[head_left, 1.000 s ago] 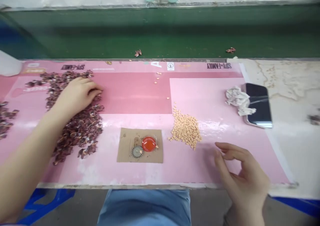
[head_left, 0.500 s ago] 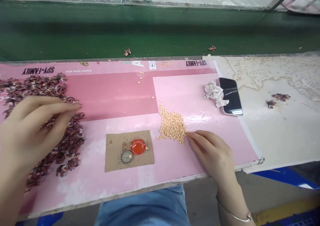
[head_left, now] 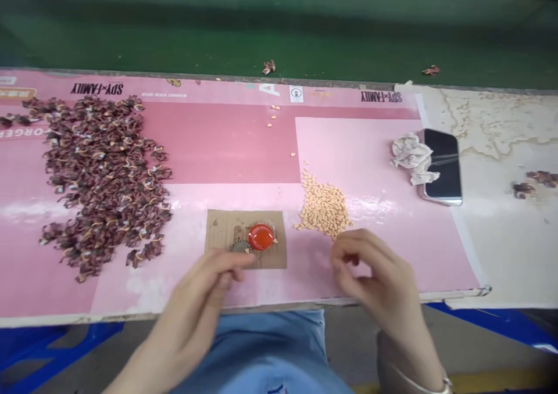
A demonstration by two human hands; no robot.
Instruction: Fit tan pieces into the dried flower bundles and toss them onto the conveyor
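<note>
My left hand (head_left: 207,292) is over the near edge of a cardboard piece (head_left: 279,251), its fingers pressed together and slightly blurred; what they hold, if anything, is hidden. Its index fingertip partly covers a round grey, toothed-edge cap (head_left: 240,247). Beside the cap sits a shallow round dish of orange-red stuff (head_left: 261,237). My right hand (head_left: 375,272) is curled, thumb and fingers closed in a loop, just below a heap of small tan pieces (head_left: 325,208). A dark reddish bit shows inside the loop, too small to name.
A large pile of small dark maroon pieces with yellow bits (head_left: 108,179) covers the left. A crumpled tissue (head_left: 412,156) lies against a phone (head_left: 444,170) at the right. Beyond the pink mat (head_left: 226,144) runs a green strip (head_left: 340,45) with stray maroon pieces.
My left hand has moved right, from the maroon pile to the cardboard. My right hand has drawn slightly away from the tan heap and curled more. The view has tilted down and shifted left.
</note>
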